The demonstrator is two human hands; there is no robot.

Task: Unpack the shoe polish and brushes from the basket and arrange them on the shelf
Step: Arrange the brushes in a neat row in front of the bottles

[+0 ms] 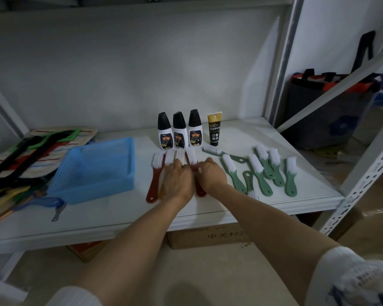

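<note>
Both hands lie side by side over the row of red brushes (156, 173) near the middle of the shelf (119, 213), backs up and fingers curled down onto the handles: the left hand (177, 181) covers the middle of the row, and the right hand (211, 174), just beside it, seems to pinch the handle of the rightmost red brush, though how firmly either one holds cannot be told from above. Judging by the even spacing, they are squaring the handles into a neat parallel set. At the shelf's left end lies a heap of coloured straps and mats (31, 155). Next to it stands the blue basket (97, 166), which looks emptied, just left of the hands. Behind the hands, toward the back edge, three white bottles of polish (180, 133) stand upright in a row with a black tube (215, 129) beside them, labels facing out. Right of the hands, toward the right edge, the green brushes (263, 171) lie loosely scattered, some crossing, and probably want straightening next. A dark bag (325, 111) sits beyond the shelf post.
</note>
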